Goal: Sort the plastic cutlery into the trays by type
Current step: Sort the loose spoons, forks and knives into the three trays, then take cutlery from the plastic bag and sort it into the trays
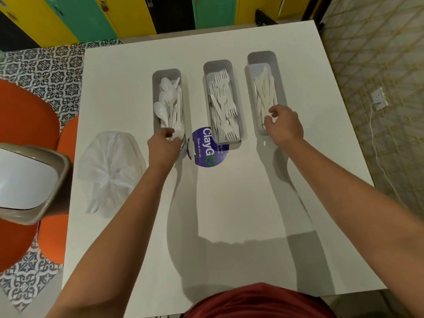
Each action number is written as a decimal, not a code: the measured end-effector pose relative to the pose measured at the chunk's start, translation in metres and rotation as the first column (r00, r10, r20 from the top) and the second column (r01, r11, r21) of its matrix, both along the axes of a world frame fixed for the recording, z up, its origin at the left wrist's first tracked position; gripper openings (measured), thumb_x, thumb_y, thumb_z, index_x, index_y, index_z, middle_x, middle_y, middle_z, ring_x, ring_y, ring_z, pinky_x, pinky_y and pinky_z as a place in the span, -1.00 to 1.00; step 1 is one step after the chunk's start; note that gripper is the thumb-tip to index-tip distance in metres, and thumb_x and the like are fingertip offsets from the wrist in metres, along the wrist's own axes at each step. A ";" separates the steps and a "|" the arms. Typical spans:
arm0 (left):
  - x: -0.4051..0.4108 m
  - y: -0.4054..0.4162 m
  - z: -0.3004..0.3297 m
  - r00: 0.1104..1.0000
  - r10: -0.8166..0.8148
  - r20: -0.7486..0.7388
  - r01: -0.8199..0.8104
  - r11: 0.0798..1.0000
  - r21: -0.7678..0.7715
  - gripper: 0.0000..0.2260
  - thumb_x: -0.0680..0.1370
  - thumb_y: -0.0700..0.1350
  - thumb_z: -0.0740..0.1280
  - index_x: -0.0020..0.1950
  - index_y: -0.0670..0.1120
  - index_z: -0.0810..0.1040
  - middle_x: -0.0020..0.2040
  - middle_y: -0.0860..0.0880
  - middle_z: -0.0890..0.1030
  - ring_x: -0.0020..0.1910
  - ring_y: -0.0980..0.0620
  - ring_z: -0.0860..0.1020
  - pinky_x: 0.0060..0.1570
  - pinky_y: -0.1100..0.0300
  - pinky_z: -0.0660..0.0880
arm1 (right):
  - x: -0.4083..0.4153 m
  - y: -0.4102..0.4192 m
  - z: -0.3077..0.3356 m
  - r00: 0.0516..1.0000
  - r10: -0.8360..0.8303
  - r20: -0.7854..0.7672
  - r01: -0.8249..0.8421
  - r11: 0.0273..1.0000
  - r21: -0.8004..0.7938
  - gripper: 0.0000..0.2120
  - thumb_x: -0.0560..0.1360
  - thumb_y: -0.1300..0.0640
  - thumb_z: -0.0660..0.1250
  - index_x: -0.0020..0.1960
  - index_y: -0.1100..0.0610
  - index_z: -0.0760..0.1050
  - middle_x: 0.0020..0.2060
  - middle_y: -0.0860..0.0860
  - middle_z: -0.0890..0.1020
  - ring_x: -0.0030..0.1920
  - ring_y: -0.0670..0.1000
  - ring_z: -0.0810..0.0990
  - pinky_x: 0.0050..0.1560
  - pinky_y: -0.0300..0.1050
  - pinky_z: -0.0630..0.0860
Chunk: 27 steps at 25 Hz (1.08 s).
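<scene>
Three grey trays stand side by side on the white table (229, 203). The left tray (156, 76) holds white plastic spoons (168, 104). White forks (222, 104) fill the middle tray (207, 67). The right tray (278, 72) holds white knives (263, 92). My left hand (164, 145) is at the near end of the left tray, thumb and fingers pinching a spoon (179, 130) by its bowl. At the near end of the right tray my right hand (284, 125) has its fingers curled over the knives' ends.
A crumpled clear plastic bag (110, 171) lies on the table to the left. A round purple sticker (207, 152) sits under the middle tray's near end. An orange chair (27, 125) and a white bin lid (25, 180) stand beyond the table's left edge.
</scene>
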<state>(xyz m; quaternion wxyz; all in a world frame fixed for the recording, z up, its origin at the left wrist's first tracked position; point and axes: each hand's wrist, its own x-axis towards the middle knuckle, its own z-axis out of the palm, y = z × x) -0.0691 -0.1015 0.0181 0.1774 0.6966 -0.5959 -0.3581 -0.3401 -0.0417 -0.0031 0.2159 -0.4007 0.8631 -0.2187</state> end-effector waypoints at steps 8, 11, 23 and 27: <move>0.027 0.033 0.013 0.997 0.011 -0.082 -0.019 0.995 -0.100 -0.71 0.51 -0.21 0.27 0.22 -0.18 0.52 0.13 -0.11 0.60 0.02 -0.03 0.56 0.00 0.22 0.46 | 0.083 0.014 0.018 0.906 0.414 0.087 -0.396 0.903 -0.168 -0.78 0.53 0.16 0.23 0.15 0.14 0.50 0.02 0.04 0.57 -0.05 -0.01 0.49 0.01 -0.03 0.51; 0.056 0.042 0.017 0.994 0.063 -0.087 -0.078 0.979 -0.190 -0.70 0.51 -0.23 0.26 0.24 -0.17 0.51 0.18 -0.10 0.57 0.00 -0.02 0.55 -0.02 0.27 0.42 | 0.127 0.008 0.023 0.825 0.555 0.110 -0.529 0.826 -0.197 -0.79 0.54 0.19 0.21 0.14 0.14 0.51 0.05 0.04 0.57 0.01 0.01 0.51 0.04 -0.04 0.51; 0.174 0.068 -0.006 0.951 0.253 0.179 -0.244 0.967 -0.074 -0.38 0.44 0.03 0.39 0.45 -0.02 0.25 0.45 -0.15 0.19 0.38 -0.22 0.27 0.33 -0.10 0.30 | 0.276 -0.036 0.018 0.457 0.889 -0.017 -0.889 0.457 -0.030 -0.52 0.51 0.20 0.26 0.41 0.04 0.30 0.41 0.02 0.27 0.32 0.08 0.34 0.19 -0.03 0.41; 0.188 0.068 -0.015 0.978 0.163 0.134 -0.172 0.983 0.060 -0.33 0.46 0.05 0.39 0.49 -0.02 0.18 0.50 -0.16 0.11 0.36 -0.19 0.36 0.30 -0.01 0.34 | 0.304 -0.041 0.011 0.351 0.936 -0.020 -0.928 0.351 0.122 -0.37 0.53 0.26 0.20 0.51 -0.05 0.06 0.53 -0.07 0.04 0.48 0.07 0.13 0.21 -0.02 0.42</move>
